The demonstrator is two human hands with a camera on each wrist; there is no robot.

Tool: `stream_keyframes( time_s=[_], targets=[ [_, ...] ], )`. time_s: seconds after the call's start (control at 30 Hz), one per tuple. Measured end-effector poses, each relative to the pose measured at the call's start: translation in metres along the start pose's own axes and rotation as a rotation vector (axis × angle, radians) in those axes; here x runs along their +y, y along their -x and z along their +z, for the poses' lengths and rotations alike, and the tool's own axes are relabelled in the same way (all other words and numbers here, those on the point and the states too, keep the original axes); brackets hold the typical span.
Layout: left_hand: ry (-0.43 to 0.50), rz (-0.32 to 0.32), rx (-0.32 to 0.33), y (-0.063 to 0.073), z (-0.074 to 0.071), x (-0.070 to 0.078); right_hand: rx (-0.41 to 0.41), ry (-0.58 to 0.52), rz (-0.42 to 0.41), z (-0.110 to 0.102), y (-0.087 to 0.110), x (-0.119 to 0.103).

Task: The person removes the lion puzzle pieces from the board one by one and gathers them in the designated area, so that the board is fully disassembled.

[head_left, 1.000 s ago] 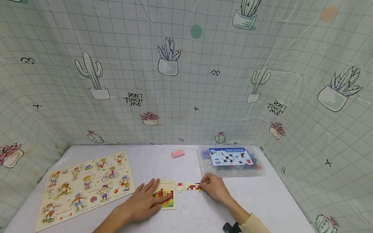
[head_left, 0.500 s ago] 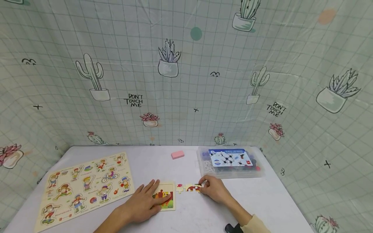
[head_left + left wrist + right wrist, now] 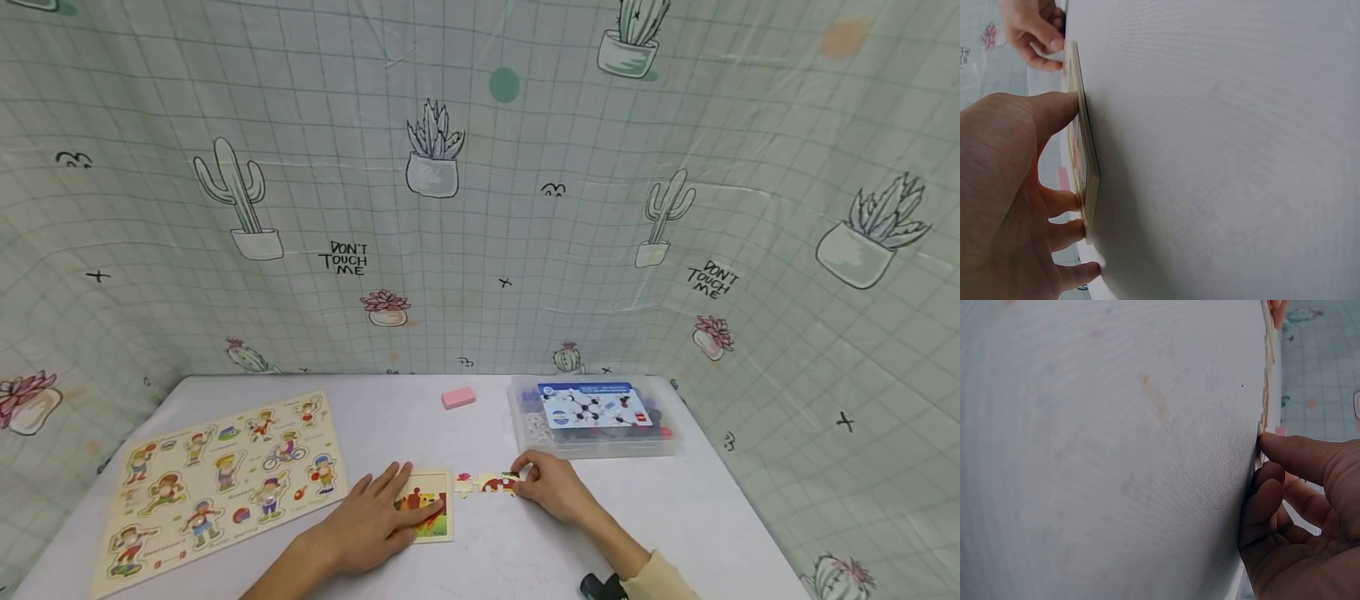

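Note:
My left hand rests spread on a small square puzzle board with a colourful animal picture; its fingers are extended and cover the board's left part. In the left wrist view, its thumb and fingertips touch the board along its edge. To the board's right lie a puzzle piece with a pink flower and a piece with red-brown patches. My right hand pinches another puzzle piece at the row's right end, partly hidden by its fingertips and flat at the table in the right wrist view.
A large wooden puzzle board with sports figures lies on the left. A pink eraser-like block and a clear plastic case with a molecule-model label stand at the back. A black object shows near the right sleeve.
My right hand and its puzzle piece have shifted very slightly left, right beside the patched piece. The left hand stays on the board.

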State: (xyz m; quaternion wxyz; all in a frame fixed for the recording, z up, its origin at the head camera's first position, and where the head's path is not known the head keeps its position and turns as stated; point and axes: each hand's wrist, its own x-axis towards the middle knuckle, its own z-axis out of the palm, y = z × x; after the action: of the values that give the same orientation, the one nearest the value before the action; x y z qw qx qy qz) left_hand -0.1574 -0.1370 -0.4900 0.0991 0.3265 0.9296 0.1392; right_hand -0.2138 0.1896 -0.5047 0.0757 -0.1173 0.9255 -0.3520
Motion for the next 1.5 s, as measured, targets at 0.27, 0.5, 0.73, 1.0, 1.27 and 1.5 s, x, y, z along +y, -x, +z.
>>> stream_keyframes(
  time_s=[0.27, 0.5, 0.73, 1.0, 1.27, 1.5],
  targets=[
    [-0.013, -0.002, 0.018, 0.001, -0.002, 0.002, 0.008, -0.002, 0.003, -0.001, 0.001, -0.001],
    [-0.038, 0.006, 0.064, 0.002, 0.000, -0.001, 0.000, -0.022, 0.022, -0.003, 0.003, -0.005],
    [-0.063, 0.019, 0.092, 0.005, -0.002, -0.002, -0.017, -0.044, -0.023, -0.006, 0.004, -0.015],
    [-0.060, 0.001, 0.094, 0.016, 0.001, -0.008, -0.052, -0.050, -0.107, 0.004, -0.005, -0.033],
    [-0.030, -0.021, 0.085, 0.022, 0.003, -0.011, -0.116, -0.052, -0.224, 0.027, -0.023, -0.065],
    [-0.027, -0.023, 0.053, 0.023, 0.000, -0.011, -0.219, -0.012, -0.263, 0.048, -0.036, -0.094]
  ],
)
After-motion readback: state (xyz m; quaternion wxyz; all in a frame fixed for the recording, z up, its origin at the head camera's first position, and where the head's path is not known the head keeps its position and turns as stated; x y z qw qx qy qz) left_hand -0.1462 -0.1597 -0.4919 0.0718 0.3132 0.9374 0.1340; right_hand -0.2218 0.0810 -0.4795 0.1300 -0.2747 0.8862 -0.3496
